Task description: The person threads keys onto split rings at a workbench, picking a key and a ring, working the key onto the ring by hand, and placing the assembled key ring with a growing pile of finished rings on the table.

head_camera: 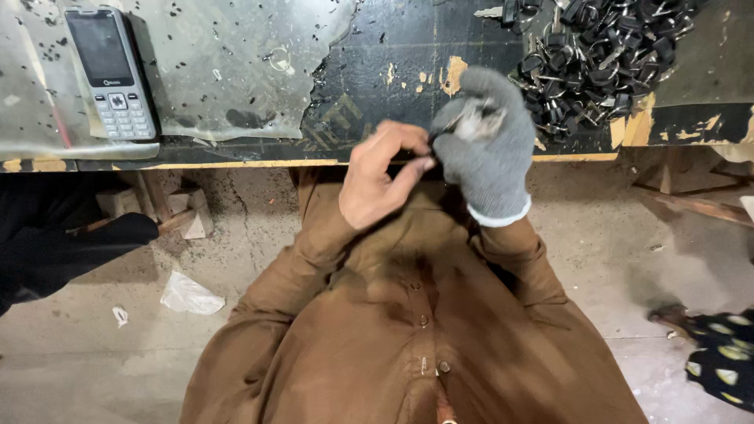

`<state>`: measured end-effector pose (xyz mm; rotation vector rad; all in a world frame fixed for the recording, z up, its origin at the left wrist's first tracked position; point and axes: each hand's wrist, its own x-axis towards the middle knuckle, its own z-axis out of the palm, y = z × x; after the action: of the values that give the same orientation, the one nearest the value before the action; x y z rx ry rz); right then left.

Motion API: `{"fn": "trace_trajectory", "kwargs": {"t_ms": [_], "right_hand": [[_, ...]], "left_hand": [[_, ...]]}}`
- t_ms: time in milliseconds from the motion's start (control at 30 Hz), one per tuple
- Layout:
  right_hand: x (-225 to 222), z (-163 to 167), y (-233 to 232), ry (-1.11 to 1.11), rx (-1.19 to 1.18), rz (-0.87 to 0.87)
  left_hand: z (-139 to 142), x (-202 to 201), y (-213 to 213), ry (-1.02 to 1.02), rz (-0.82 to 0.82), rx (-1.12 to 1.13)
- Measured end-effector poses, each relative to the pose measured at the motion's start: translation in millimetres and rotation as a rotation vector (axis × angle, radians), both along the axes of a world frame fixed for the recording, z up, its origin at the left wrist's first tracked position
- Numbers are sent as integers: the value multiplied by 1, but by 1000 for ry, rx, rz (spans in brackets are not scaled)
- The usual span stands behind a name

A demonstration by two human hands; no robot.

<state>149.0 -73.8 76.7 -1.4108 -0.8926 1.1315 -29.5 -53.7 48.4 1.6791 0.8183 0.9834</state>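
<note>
Together, our two hands meet just below the worktop (236,163) edge, over our brown shirt. Our bare left hand (377,177) pinches a small dark key (431,140) between thumb and forefinger, fingers closed on it. Our gloved right hand (487,145), at three o'clock from the left, curls shut around the same piece. A steady pinch close to the glove would likely keep it from slipping. A heap of black keys (601,55) lies at one o'clock; a grey phone (110,71) at ten o'clock.
</note>
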Motion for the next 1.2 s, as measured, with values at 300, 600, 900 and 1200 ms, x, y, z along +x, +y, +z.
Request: {"fn": "trace_trajectory", "kwargs": {"t_ms": [300,600,900,1200], "right_hand": [[1,11,10,-1103,51,234],[-3,3,14,-982,280,219],[-11,8,25,-1053,173,269],[-3,3,20,-913,338,181]], "left_hand": [[-24,9,64,445,123,472],[-38,7,47,361,227,369],[-38,11,52,329,257,339],[-35,8,59,337,205,345]]}}
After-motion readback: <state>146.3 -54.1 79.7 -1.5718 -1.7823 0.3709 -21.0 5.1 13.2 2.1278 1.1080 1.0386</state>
